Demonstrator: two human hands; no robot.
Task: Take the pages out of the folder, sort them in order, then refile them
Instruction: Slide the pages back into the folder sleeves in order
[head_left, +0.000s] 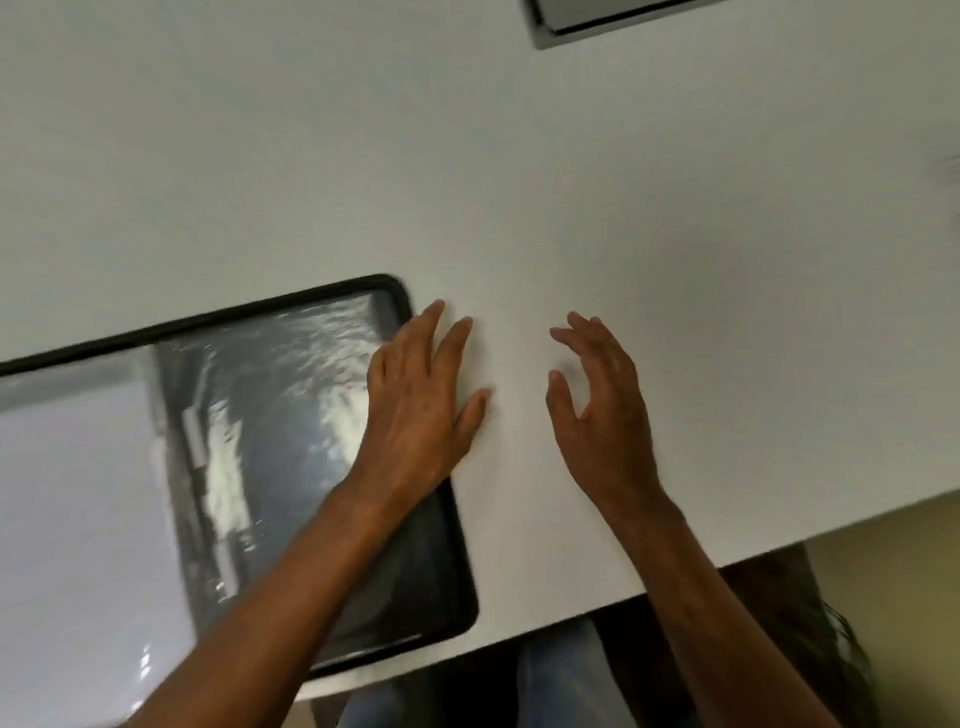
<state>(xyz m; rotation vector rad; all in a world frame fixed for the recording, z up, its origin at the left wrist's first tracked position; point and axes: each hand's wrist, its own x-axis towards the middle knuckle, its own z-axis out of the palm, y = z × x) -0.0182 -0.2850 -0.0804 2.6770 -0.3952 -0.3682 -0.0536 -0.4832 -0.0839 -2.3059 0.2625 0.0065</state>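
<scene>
A black folder (291, 441) lies open on the white table (467, 182), its shiny clear sleeve facing up. A white page (78, 493) lies on its left half. My left hand (421, 405) rests flat with straight fingers across the folder's right edge, fingertips on the table. My right hand (602, 410) hovers just to the right over bare table, fingers loosely bent, holding nothing. The picture is blurred.
The table's near edge (727, 556) runs diagonally below my right wrist, with my lap beneath it. A grey flat device (597, 21) sits at the far top edge. A blurred object (948, 169) shows at the right border.
</scene>
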